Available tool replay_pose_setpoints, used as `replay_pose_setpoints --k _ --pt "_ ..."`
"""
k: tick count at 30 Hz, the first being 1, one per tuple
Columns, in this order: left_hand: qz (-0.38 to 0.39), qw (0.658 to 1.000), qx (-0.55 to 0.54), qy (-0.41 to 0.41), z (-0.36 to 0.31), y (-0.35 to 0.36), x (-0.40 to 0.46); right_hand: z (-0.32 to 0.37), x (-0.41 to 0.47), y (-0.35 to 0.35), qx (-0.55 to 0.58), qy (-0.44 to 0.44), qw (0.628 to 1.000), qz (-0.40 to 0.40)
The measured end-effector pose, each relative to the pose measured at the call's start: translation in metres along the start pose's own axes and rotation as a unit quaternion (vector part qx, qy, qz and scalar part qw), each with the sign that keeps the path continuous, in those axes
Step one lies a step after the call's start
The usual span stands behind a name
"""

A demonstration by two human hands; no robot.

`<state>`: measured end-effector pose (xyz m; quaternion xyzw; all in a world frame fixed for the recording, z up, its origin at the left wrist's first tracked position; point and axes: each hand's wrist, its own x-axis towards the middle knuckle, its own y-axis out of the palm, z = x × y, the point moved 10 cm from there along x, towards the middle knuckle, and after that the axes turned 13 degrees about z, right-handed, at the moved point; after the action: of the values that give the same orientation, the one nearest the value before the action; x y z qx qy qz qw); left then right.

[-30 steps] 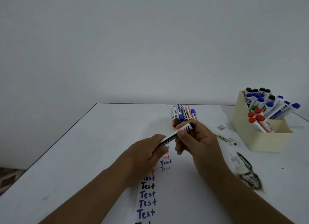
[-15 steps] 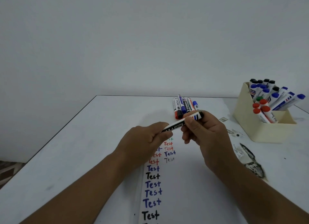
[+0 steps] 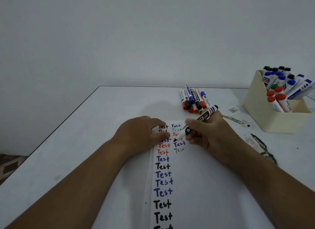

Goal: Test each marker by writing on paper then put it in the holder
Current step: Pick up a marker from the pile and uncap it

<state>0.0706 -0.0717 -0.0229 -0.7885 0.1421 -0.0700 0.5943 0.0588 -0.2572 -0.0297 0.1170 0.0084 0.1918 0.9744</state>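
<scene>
My right hand (image 3: 209, 135) grips an uncapped black marker (image 3: 202, 117), slanted down to the left. Its tip hovers at the paper (image 3: 196, 177) among the second column of "Test" words. My left hand (image 3: 139, 135) rests on the paper's top left part with its fingers curled. The marker's cap is out of sight, apparently inside that hand. The cream holder (image 3: 265, 116) stands at the right and holds several capped markers in black, blue, red and green.
A bunch of several capped markers (image 3: 192, 99) lies on the white table (image 3: 85, 143) just beyond the paper. Dark ink smears and scraps (image 3: 260, 143) mark the table between my right hand and the holder. A wall rises right behind the table's far edge.
The cap has come off the black marker as my hands parted. My right hand turned the marker tip down to the paper, and my left hand dropped onto the sheet.
</scene>
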Motion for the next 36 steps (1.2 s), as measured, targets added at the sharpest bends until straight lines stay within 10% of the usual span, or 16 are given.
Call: replay_pose_setpoints --k 11,36 --pt "-0.012 1.000 0.013 0.002 0.005 -0.001 0.005 0.002 -0.009 0.025 -0.234 0.012 0.970 0.068" --pt "0.090 0.992 0.078 -0.048 0.022 0.030 0.021 0.000 -0.009 0.032 -0.310 0.017 0.946 0.091"
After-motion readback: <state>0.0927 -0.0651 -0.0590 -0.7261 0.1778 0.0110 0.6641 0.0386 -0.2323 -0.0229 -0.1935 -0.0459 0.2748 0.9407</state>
